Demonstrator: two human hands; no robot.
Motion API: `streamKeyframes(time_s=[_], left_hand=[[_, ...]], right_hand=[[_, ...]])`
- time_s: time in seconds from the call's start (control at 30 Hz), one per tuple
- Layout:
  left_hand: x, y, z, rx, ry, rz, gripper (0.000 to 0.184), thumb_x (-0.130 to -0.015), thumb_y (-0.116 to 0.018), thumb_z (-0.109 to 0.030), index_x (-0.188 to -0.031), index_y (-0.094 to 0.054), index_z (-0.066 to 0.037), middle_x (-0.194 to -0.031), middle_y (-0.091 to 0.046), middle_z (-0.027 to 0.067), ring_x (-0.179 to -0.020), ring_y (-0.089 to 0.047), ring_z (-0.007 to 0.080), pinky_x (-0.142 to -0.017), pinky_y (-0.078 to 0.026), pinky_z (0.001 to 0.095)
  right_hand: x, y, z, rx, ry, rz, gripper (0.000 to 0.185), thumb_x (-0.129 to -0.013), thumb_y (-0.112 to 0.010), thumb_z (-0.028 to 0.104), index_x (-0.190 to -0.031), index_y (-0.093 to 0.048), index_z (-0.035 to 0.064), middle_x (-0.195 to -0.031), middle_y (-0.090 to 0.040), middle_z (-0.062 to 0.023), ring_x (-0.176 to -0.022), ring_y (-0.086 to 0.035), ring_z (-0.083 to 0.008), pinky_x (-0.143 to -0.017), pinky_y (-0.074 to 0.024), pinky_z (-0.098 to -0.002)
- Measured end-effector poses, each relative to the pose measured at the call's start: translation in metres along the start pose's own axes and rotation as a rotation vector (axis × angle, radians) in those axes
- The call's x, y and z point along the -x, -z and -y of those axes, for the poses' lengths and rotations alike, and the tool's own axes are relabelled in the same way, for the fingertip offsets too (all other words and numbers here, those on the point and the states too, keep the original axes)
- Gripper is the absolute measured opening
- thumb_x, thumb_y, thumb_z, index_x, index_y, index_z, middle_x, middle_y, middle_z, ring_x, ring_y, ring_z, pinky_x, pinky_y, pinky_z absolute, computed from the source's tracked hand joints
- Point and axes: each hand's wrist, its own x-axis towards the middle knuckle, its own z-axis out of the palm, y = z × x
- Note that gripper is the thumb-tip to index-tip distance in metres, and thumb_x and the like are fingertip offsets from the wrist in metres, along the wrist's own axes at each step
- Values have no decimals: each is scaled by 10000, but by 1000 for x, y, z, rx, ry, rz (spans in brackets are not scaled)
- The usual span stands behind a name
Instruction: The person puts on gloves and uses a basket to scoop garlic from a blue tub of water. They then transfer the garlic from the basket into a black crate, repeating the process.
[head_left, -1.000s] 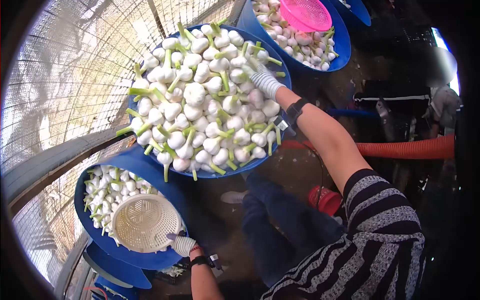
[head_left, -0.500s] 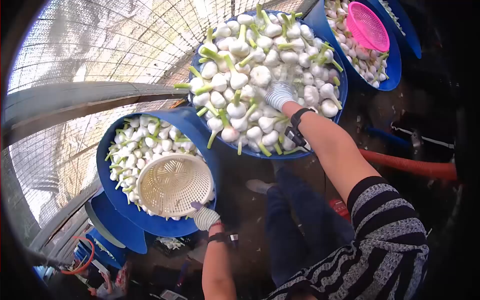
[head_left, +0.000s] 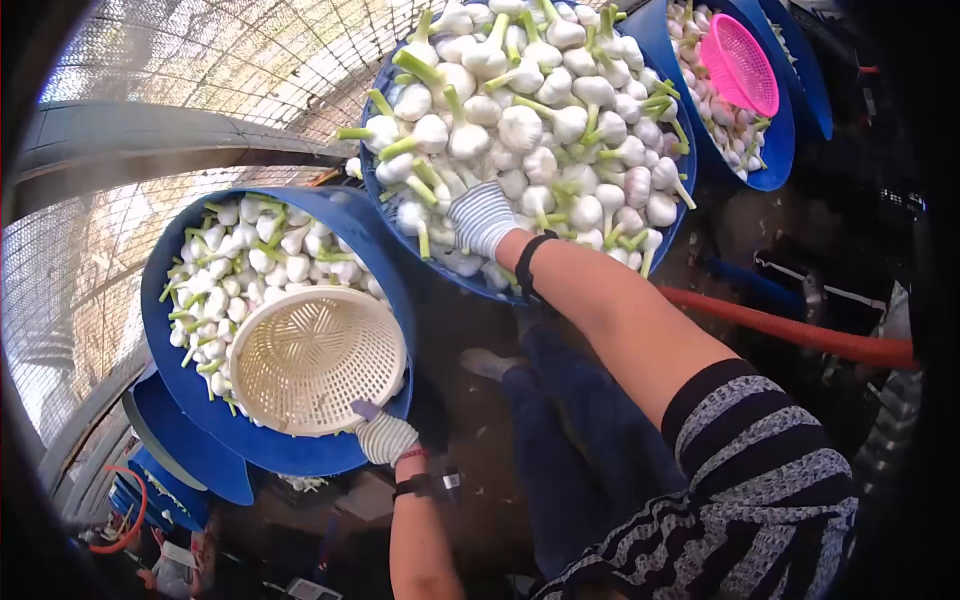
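Note:
My left hand (head_left: 386, 438), in a striped glove, grips the lower right rim of a cream plastic colander basket (head_left: 318, 350), thumb inside it. The basket holds nothing and rests tilted on garlic bulbs (head_left: 238, 285) in a blue tub (head_left: 180, 400). My right hand (head_left: 482, 218), gloved the same way, reaches into a second blue tub (head_left: 440, 270) heaped with white garlic heads (head_left: 520, 130) with green stem stubs. Its fingers are sunk among the bulbs at the near left side, hidden from view.
At the upper right, a pink basket (head_left: 740, 65) lies on garlic in another blue tub (head_left: 772, 175). A red-orange hose (head_left: 790, 322) runs along the right. A mesh wall (head_left: 250, 80) with a beam (head_left: 180, 140) stands at left. Another person (head_left: 180, 570) is at lower left.
My right hand has moved left through the garlic, from the tub's middle to its near left side. My left hand keeps its hold on the basket. The view has shifted slightly.

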Motion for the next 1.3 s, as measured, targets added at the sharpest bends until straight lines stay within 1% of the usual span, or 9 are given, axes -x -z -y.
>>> streamKeyframes(time_s=[0.07, 0.17, 0.33, 0.47, 0.67, 0.7, 0.73, 1.07, 1.3], left_hand=[[2, 1, 2, 67, -43, -33, 789, -952, -275, -641, -948, -686, 32, -871, -703, 194, -825, -639, 381, -742, -481, 435], [1, 2, 5, 121, -65, 20, 790, -939, -281, -658, -956, -701, 11, -854, -712, 170, -828, -645, 376, -752, -480, 446], [-5, -3, 9, 103, -25, 63, 797, -941, -261, -656, -1002, -701, 6, -888, -720, 148, -837, -650, 365, -765, -480, 440], [-3, -4, 7, 149, -99, 31, 770, -942, -275, -643, -1050, -685, 0, -875, -723, 146, -828, -650, 350, -772, -475, 432], [3, 0, 6, 214, -109, 10, 767, -947, -285, -632, -1018, -687, 18, -856, -719, 153, -803, -650, 346, -761, -476, 426], [0, 0, 6, 156, -78, 20, 777, -947, -280, -636, -1005, -697, 16, -865, -724, 140, -808, -654, 338, -760, -478, 422], [-3, -4, 9, 167, -86, 24, 777, -947, -280, -636, -1005, -697, 16, -865, -724, 140, -808, -654, 338, -760, -478, 422], [-3, 0, 1, 69, -21, 49, 791, -948, -270, -649, -971, -703, 11, -882, -721, 157, -823, -654, 348, -747, -481, 424], [9, 6, 1, 130, -87, 5, 819, -952, -229, -652, -1071, -675, 24, -1021, -688, 213, -937, -629, 378, -813, -473, 426]], right_hand=[[-11, -44, -6, 161, 71, -485, 410, -804, -613, 243, -1188, -629, 99, -1275, -545, -196, -1161, -536, -354, -873, -496, -450], [-21, -11, 1, 41, -106, 189, 320, -794, -597, 156, -1102, -662, 95, -1050, -650, -194, -985, -626, -368, -796, -519, -463], [10, 87, -41, -30, -27, -146, 283, -774, -615, 113, -1052, -669, 104, -858, -656, -173, -884, -644, -352, -782, -516, -440], [-35, 90, -73, -90, -51, -463, 335, -838, -628, 336, -1072, -666, 100, -987, -654, -178, -901, -636, -357, -819, -502, -449], [-25, 110, -47, 206, -92, 457, 501, -910, -466, 498, -1211, -618, 127, -1207, -607, -176, -1039, -613, -336, -906, -474, -471], [5, 68, -62, 237, 116, -138, 476, -866, -557, 431, -1252, -611, 157, -1441, -436, -165, -1292, -456, -318, -1086, -319, -478], [25, 71, -65, 289, 215, -72, 475, -873, -554, 386, -1305, -579, 190, -1504, -352, -155, -1377, -333, -341, -1142, -195, -512], [53, 58, -104, 241, -61, -365, 700, -750, -707, 388, -1398, -473, 261, -1532, -238, -222, -1293, -424, -406, -1039, -377, -510], [20, 78, -126, 15, -238, 475, 561, -842, -611, 415, -1315, -536, 123, -1371, -467, -235, -1078, -595, -370, -906, -489, -437]])
